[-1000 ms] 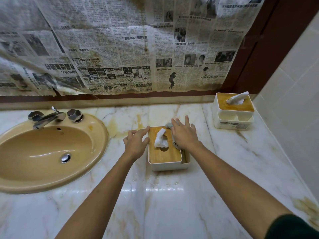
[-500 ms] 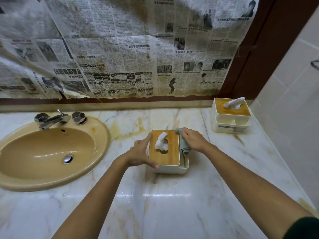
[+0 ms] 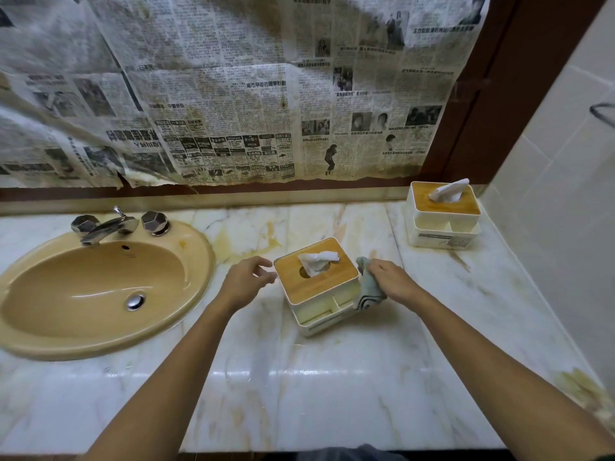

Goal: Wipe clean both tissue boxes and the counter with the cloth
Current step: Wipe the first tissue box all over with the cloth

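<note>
Near the middle of the marble surface [image 3: 316,394], the near tissue box [image 3: 319,284]: white body, wooden lid, turned askew to the front edge, open compartments along the side facing the camera, a white tissue [image 3: 317,261] sticking up from the oval slot. Right hand [image 3: 391,281] clenched round a bunched grey-green cloth [image 3: 367,291], with the cloth pressed against the right side of that box and its lower end hanging by the box's right corner. Left hand [image 3: 244,281] just beside the box's left corner, fingers loosely curved and relaxed, gripping nothing; cannot tell whether the fingertips touch the lid's edge. Both bare forearms stretched in from the bottom of the view. Far tissue box [image 3: 442,224] at the back right corner of the surface, well apart from the near one and close to the tiled wall [image 3: 549,211], with the same white body and wooden lid, its own tissue poking out of the top. To the left, a tan oval sink [image 3: 83,287] set into the surface, a chrome drain [image 3: 135,301] in its bowl, a chrome faucet [image 3: 106,226] with two faceted knobs at its back rim. Yellowish stains [image 3: 253,242] on the marble between sink and near box, more by the right front edge. Behind everything, stained newspaper [image 3: 233,94] sheets over the back wall, inside a dark red-brown frame, lower edge torn and curling at the left.
</note>
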### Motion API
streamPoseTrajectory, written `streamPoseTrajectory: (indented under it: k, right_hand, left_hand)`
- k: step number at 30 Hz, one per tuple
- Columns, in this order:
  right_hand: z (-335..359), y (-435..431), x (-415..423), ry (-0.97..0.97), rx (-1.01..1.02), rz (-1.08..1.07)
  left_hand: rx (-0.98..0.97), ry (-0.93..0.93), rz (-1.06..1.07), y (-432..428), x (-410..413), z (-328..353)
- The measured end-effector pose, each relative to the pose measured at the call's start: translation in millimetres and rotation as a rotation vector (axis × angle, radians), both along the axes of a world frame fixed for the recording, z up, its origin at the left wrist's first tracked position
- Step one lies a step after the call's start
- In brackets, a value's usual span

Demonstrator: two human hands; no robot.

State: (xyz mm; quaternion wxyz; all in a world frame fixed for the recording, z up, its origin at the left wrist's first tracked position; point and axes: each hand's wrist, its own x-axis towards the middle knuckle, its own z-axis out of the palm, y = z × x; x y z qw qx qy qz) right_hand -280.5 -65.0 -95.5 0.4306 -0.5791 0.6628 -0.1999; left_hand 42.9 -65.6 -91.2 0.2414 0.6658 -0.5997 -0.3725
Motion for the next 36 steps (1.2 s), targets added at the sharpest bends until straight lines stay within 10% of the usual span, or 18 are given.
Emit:
streamPoseTrajectory:
  k: [20,28,36]
  right_hand:
    - [29.2,39.9,19.1,-0.363,-0.016,-0.336]
    - [96.2,46.6,43.2,-0.526,-0.274,0.119]
    - [124.7,27.4,77.4,-0.337,-0.437,0.102]
  left_hand:
    - [-0.102,0.258,0.139,35.1,-16.3,3.5]
    - [-0.233,0.423,-0.158,40.9,-48.1,72.9]
    - [-0.269,0.549,-0.180,34.0,-49.1,97.6]
